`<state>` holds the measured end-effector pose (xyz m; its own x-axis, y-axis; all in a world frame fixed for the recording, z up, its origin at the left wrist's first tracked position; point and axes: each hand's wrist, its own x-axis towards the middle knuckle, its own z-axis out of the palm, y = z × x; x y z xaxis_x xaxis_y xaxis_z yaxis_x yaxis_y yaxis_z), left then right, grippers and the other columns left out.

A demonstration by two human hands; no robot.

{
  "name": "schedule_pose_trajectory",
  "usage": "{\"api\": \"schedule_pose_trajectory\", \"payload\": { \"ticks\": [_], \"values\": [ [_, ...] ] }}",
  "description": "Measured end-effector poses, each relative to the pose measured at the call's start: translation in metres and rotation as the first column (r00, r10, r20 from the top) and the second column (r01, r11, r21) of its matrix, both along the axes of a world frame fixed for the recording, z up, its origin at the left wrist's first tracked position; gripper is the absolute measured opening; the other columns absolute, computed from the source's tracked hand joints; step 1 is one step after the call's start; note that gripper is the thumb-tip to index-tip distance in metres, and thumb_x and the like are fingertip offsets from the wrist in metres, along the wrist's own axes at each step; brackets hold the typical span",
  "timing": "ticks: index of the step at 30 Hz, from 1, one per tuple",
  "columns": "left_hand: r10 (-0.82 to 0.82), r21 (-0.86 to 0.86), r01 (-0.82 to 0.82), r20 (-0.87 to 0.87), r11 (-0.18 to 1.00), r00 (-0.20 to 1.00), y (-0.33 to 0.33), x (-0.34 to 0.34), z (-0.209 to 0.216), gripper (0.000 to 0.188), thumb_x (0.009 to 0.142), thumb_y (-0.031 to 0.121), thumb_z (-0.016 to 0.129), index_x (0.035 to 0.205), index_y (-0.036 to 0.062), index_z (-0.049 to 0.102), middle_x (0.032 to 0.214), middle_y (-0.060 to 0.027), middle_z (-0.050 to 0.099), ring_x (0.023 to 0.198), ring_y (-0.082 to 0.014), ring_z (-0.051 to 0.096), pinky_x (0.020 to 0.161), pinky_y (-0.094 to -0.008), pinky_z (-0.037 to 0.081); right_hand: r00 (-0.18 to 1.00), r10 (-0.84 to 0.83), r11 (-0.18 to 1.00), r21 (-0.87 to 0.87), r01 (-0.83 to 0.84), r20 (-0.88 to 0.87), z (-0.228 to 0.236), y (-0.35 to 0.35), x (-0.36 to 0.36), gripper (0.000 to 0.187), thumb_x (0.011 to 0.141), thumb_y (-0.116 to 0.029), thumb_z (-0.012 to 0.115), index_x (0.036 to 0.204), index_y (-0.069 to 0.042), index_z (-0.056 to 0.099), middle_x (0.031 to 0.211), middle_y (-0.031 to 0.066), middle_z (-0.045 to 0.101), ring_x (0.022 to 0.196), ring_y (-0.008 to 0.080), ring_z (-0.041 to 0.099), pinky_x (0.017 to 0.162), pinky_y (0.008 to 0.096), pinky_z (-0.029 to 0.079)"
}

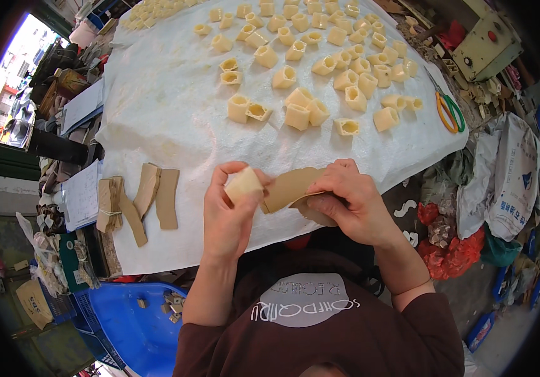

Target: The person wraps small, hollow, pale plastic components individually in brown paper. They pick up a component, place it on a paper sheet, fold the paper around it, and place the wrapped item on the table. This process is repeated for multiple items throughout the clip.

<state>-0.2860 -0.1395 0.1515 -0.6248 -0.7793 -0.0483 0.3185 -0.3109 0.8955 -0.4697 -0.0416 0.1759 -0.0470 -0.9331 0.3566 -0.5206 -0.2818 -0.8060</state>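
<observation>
Pinching a brown strip (pixel 290 188), the right grip (pixel 352 202) sits beside the left grip (pixel 227 213), which clasps a yellow block (pixel 243 186).

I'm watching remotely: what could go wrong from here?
The cream block might slip, since the left hand seems to hold it mainly between thumb and fingers. The brown strip could crease where it bends at the right hand. The scissors lie near the white cloth's right edge, so a stray sweep of the right arm might knock them off.
</observation>
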Motion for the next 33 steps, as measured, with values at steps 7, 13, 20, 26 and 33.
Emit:
{"api": "schedule_pose_trajectory", "payload": {
  "ticks": [7, 13, 20, 26, 33],
  "values": [
    [-0.161, 0.035, 0.161, -0.02, 0.986, 0.987, 0.021, -0.001, 0.0, 0.054, 0.088, 0.018, 0.05, 0.132, -0.0002, 0.025, 0.111, -0.0115, 0.051, 0.099, -0.0184, 0.05, 0.087, -0.031, 0.04, 1.0, 0.013, 0.993, 0.119, -0.01, -0.025, 0.011, 0.005, 0.003, 0.015, 0.072, -0.012, 0.065, 0.084, -0.004, 0.058, 0.078, 0.0072, 0.058, 0.078, 0.0216, 0.052, 0.082, 0.0354, 0.03],
    [-0.222, 0.123, 0.237, -0.124, 0.964, 0.967, 0.04, 0.0, -0.002, 0.058, 0.091, 0.025, 0.047, 0.135, -0.0005, 0.02, 0.118, -0.0115, 0.042, 0.111, -0.021, 0.043, 0.091, -0.0333, 0.039, 0.997, 0.08, 0.983, 0.165, -0.075, -0.022, 0.009, 0.006, 0.008, 0.011, 0.074, -0.012, 0.063, 0.08, -0.004, 0.057, 0.072, 0.0069, 0.054, 0.074, 0.0228, 0.048, 0.085, 0.0371, 0.028],
    [-0.255, -0.087, 0.26, 0.06, 0.962, 0.965, 0.046, 0.001, 0.001, 0.049, 0.093, 0.023, 0.041, 0.132, -0.0001, 0.025, 0.12, -0.0098, 0.039, 0.111, -0.0177, 0.039, 0.096, -0.0312, 0.03, 0.996, 0.087, 0.985, 0.152, -0.082, -0.025, 0.009, 0.008, 0.008, 0.011, 0.072, -0.009, 0.064, 0.076, -0.005, 0.055, 0.067, 0.0051, 0.049, 0.067, 0.022, 0.044, 0.084, 0.0365, 0.028],
    [-0.255, -0.077, 0.257, 0.028, 0.963, 0.966, 0.05, 0.001, 0.004, 0.045, 0.094, 0.022, 0.04, 0.129, -0.0011, 0.027, 0.119, -0.0105, 0.042, 0.11, -0.0172, 0.04, 0.095, -0.0297, 0.031, 0.992, 0.121, 0.979, 0.166, -0.116, -0.019, 0.012, 0.009, 0.006, 0.011, 0.07, -0.008, 0.063, 0.073, -0.006, 0.053, 0.065, 0.0064, 0.048, 0.064, 0.0237, 0.043, 0.08, 0.0352, 0.029],
    [-0.264, -0.021, 0.264, 0.014, 0.964, 0.964, 0.051, 0.001, 0.004, 0.051, 0.09, 0.02, 0.046, 0.13, -0.0024, 0.025, 0.122, -0.0135, 0.041, 0.114, -0.0206, 0.04, 0.096, -0.0344, 0.031, 0.99, 0.136, 0.976, 0.176, -0.128, -0.032, 0.009, 0.009, 0.003, 0.01, 0.068, -0.008, 0.061, 0.072, -0.006, 0.052, 0.064, 0.0063, 0.048, 0.063, 0.0242, 0.043, 0.079, 0.0354, 0.029]
  ]
}}
